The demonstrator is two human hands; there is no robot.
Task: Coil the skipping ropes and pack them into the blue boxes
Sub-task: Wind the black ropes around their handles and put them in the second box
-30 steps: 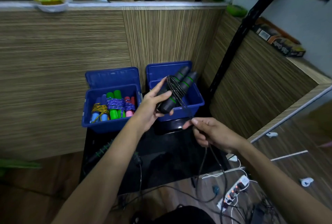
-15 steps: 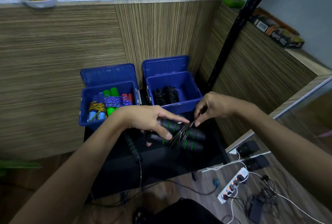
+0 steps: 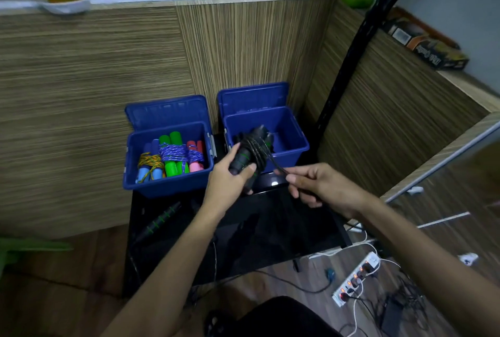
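My left hand grips the two black, green-ringed handles of a skipping rope, held up in front of the right blue box. Black cord is wound round the handles. My right hand pinches the loose end of that cord just right of the bundle. The left blue box holds three coiled ropes with blue, green and pink handles. Another black, green-ringed handle lies on the black table at the left.
Both box lids stand open against the striped wood partition. A slanted black pole rises right of the boxes. A power strip and tangled cables lie on the floor at the lower right. A cardboard box sits on the right ledge.
My left hand has lifted the handles from the table up to the front of the right box. More cord is wrapped round them. My right hand has dropped lower, pulling the cord end right.
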